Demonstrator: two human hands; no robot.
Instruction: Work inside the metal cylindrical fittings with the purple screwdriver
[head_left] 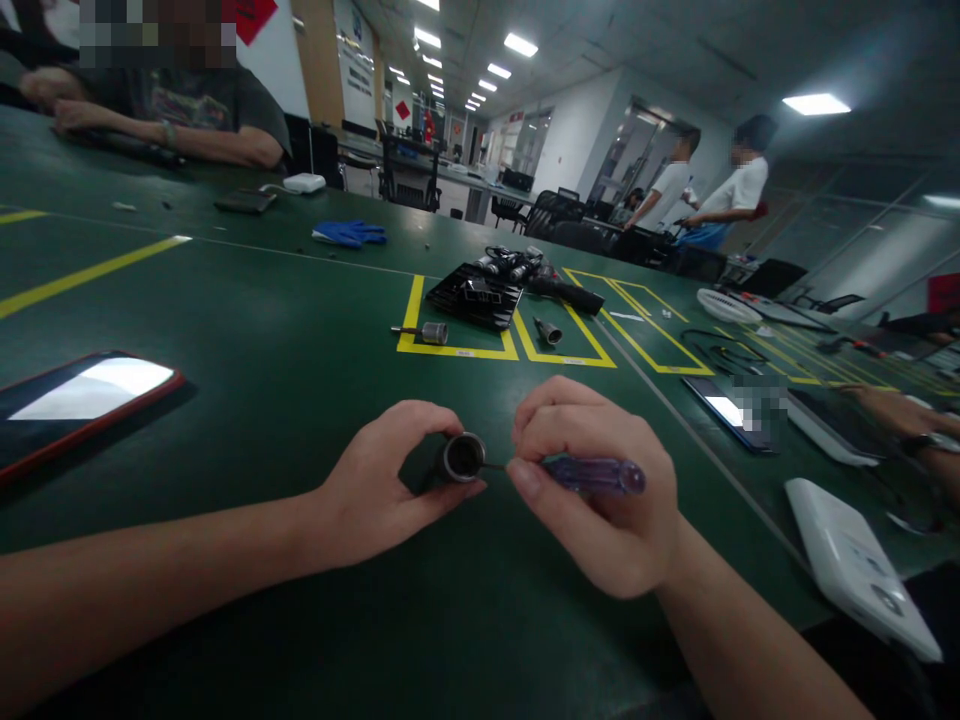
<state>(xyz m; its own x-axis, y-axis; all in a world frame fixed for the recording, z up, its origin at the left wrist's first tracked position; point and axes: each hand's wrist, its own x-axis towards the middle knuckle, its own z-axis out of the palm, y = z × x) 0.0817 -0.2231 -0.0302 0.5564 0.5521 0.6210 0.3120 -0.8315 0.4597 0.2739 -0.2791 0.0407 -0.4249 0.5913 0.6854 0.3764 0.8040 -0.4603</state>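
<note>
My left hand grips a hollow metal cylinder between thumb and fingers, its open end facing me. Inside, the cylinder is dark. My right hand is closed around a screwdriver with a purple translucent handle. The thin shaft points left and its tip is at the cylinder's rim; whether it touches is too small to tell. Beyond my hands, a metal part with a thin stem lies in a yellow-taped box, and a similar metal part lies to its right.
A black bag and a dark tool lie mid-table. A red-edged phone is at left, a blue glove farther back. At right are another phone, a white device and another person's hand.
</note>
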